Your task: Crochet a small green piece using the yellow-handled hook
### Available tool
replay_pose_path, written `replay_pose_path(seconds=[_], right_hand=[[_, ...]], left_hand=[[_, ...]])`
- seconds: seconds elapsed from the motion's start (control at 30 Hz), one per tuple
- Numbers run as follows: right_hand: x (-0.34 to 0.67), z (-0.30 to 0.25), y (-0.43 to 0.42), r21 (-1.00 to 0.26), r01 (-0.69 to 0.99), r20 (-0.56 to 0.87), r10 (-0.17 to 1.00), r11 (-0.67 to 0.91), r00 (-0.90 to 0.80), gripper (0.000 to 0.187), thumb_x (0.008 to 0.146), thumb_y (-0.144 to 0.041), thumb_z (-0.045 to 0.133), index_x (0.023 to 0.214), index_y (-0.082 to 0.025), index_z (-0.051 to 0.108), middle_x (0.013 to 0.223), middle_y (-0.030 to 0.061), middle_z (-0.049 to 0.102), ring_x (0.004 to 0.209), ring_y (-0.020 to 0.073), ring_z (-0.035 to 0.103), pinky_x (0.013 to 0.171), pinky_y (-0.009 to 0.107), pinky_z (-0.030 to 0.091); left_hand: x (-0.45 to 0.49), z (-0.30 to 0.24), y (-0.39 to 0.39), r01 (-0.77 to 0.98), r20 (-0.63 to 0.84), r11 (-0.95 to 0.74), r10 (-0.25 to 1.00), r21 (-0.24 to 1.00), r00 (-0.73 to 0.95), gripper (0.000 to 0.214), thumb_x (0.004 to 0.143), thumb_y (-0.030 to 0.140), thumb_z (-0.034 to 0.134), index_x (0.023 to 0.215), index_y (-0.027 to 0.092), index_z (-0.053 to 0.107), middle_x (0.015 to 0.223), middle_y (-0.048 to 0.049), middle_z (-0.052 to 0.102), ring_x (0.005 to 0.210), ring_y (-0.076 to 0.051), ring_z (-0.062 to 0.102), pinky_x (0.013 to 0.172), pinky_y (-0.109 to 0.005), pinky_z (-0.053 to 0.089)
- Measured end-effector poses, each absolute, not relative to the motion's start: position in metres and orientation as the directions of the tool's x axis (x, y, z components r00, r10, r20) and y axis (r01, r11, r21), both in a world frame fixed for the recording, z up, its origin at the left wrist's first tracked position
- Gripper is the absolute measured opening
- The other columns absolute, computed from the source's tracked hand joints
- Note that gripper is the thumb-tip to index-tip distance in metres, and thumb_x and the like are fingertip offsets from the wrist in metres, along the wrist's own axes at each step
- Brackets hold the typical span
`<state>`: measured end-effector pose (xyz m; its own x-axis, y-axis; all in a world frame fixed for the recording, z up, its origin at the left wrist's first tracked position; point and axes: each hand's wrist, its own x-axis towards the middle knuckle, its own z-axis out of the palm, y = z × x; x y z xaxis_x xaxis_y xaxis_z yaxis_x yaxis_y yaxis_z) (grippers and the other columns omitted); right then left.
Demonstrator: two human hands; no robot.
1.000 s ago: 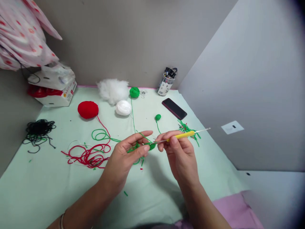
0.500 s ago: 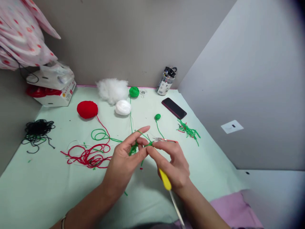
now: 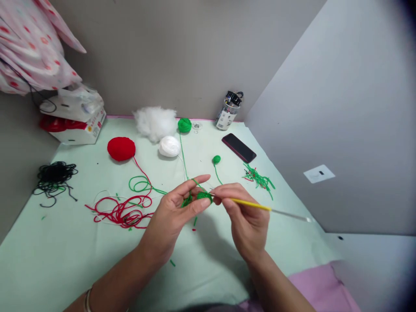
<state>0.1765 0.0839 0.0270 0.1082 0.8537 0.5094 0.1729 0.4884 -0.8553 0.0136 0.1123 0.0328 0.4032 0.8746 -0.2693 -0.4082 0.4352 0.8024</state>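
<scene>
Between the thumb and fingers of my left hand (image 3: 172, 216) is a small green crochet piece (image 3: 204, 197). Green yarn (image 3: 183, 151) runs from the green ball (image 3: 184, 125) at the back down over my raised left index finger. My right hand (image 3: 248, 216) is closed in a pen-like grip on a crochet hook (image 3: 251, 203) with a yellow handle. Its tip meets the green piece, partly hidden by my fingers, while its metal end points to the right. Beyond my hands lies a small green crocheted ball (image 3: 216, 160) with a yarn tail.
A red yarn ball (image 3: 121, 148), a white yarn ball (image 3: 169, 146) and fluffy stuffing (image 3: 155, 123) lie toward the back. Tangled red yarn (image 3: 121, 212) and black yarn (image 3: 56, 177) are on the left. A phone (image 3: 239, 147), a pen jar (image 3: 227, 112) and green scraps (image 3: 259, 177) are on the right.
My right hand has turned the hook from pointing down toward me to lying nearly level, its rear end now at the right. The green piece shows more clearly at my left fingertips.
</scene>
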Motion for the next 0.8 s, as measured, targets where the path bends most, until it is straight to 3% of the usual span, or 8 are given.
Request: replay_pose_path(seconds=[0.1,0.23,0.37,0.53,0.63,0.8], right_hand=[[0.177,0.027,0.081,-0.849,0.161,0.522,0.847,0.503,0.104,0.021,0.102,-0.018,0.065,0.108,-0.028,0.083,0.095,0.0043,0.077,0.085,0.0172,0.071,0.075,0.032,0.058],[0.185,0.03,0.086,-0.931,-0.138,0.314,0.933,0.339,0.176,0.019,0.104,-0.029,0.065,0.097,-0.025,0.082,0.087,0.0022,0.074,0.069,0.0126,0.067,0.067,0.028,0.057],[0.188,0.032,0.092,-0.924,-0.316,0.178,0.973,0.217,0.148,0.018,0.101,-0.033,0.07,0.089,-0.023,0.08,0.078,0.0,0.071,0.061,0.0097,0.061,0.06,0.023,0.052],[0.18,0.025,0.088,-0.934,-0.149,0.312,0.945,0.323,0.096,0.014,0.102,-0.031,0.069,0.1,-0.028,0.083,0.096,0.0038,0.08,0.085,0.016,0.07,0.075,0.029,0.057],[0.177,0.022,0.087,-0.933,-0.084,0.339,0.933,0.35,0.122,0.016,0.103,-0.027,0.067,0.104,-0.029,0.083,0.096,0.0036,0.081,0.083,0.0161,0.07,0.074,0.03,0.057],[0.175,0.023,0.087,-0.921,-0.02,0.383,0.913,0.389,0.139,0.018,0.104,-0.027,0.064,0.103,-0.029,0.082,0.095,0.004,0.079,0.077,0.016,0.069,0.067,0.03,0.058]], left_hand=[[0.012,0.035,0.115,-0.42,-0.307,0.501,0.839,0.757,0.449,0.05,0.081,0.031,0.088,0.13,0.03,0.077,0.089,-0.0001,0.07,0.091,-0.017,0.058,0.09,-0.031,0.041],[0.006,0.038,0.119,-0.414,-0.316,0.595,0.761,0.689,0.567,0.051,0.078,0.03,0.088,0.127,0.024,0.079,0.087,-0.0023,0.069,0.084,-0.017,0.057,0.08,-0.03,0.041],[0.006,0.035,0.118,-0.439,-0.266,0.563,0.777,0.7,0.571,0.042,0.076,0.029,0.089,0.117,0.028,0.084,0.084,0.0005,0.064,0.081,-0.015,0.055,0.077,-0.027,0.04],[0.011,0.029,0.112,-0.361,-0.204,0.391,0.865,0.846,0.459,0.034,0.083,0.03,0.088,0.116,0.037,0.083,0.095,0.0022,0.074,0.094,-0.016,0.062,0.089,-0.028,0.044],[0.012,0.027,0.112,-0.327,-0.194,0.351,0.883,0.877,0.428,0.026,0.089,0.035,0.083,0.114,0.037,0.084,0.101,0.0015,0.078,0.108,-0.019,0.064,0.101,-0.031,0.043],[0.012,0.026,0.114,-0.332,-0.221,0.349,0.904,0.876,0.366,0.028,0.086,0.035,0.085,0.114,0.037,0.084,0.094,0.0025,0.074,0.096,-0.017,0.062,0.093,-0.03,0.044]])
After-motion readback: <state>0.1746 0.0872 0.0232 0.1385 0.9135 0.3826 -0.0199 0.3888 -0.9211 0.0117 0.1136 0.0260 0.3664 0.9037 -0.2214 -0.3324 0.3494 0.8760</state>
